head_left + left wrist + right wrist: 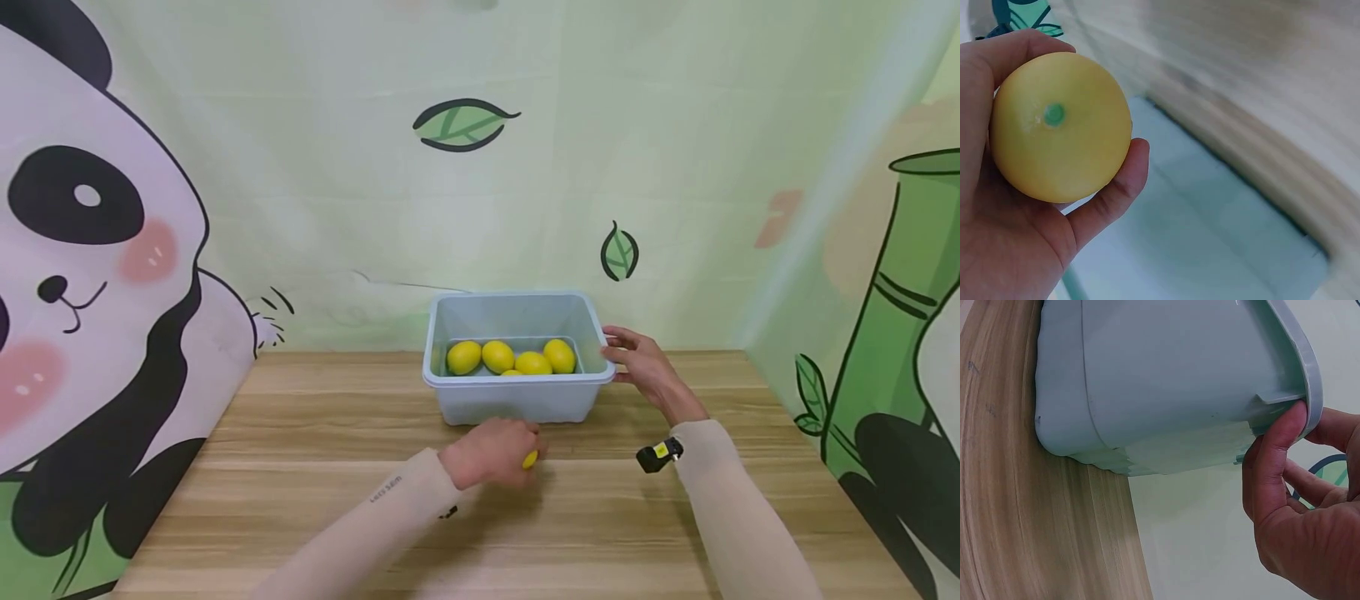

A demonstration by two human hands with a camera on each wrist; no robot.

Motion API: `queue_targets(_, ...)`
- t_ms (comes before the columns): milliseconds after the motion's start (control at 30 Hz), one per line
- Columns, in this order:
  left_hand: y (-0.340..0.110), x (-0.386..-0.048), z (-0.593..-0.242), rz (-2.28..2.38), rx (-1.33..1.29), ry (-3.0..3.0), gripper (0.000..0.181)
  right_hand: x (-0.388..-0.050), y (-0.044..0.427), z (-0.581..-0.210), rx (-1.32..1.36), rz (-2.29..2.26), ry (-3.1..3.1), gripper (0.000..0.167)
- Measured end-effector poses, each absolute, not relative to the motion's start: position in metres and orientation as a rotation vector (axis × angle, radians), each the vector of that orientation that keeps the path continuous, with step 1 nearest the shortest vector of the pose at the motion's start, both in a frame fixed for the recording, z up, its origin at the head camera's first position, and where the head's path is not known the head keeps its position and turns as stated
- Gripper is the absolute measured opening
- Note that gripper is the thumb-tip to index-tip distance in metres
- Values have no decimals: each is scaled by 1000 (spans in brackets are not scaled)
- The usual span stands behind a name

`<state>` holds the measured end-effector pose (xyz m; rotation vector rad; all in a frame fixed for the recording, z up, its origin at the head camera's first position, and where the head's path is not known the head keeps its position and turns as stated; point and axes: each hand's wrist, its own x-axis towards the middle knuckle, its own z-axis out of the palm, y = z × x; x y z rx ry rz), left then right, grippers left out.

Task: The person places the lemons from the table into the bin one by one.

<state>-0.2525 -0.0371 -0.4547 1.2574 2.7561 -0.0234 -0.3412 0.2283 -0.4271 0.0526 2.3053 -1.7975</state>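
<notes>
My left hand (495,452) grips a yellow lemon (1060,156) with a small green stem spot, its thumb and fingers wrapped around the sides. In the head view that hand is just in front of a pale blue-grey plastic bin (517,404), and most of its lemon is hidden. Several more lemons (533,363) lie on the bin's floor; the front rim partly covers one. At the bin's right side, my right hand (647,365) pinches the rim. In the right wrist view, one finger is under the rim's lip and others are on its far side.
The bin stands on a wood-grain table (315,433), close to the back wall. A pale green cloth (337,208) printed with leaves, a panda and bamboo hangs behind and along both sides. A small black device (654,456) is on the right wrist.
</notes>
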Motion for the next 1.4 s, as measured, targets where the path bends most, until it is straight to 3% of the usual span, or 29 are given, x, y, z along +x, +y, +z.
queue_targets(633,-48,-261,-412,-44,1342,2859,21,-344,228,-430,70,-1801,2303,56)
queue_targets(1400,-52,-282,-348,80,1255,2898,25,-341,229,-429,40,-1807,2307,56)
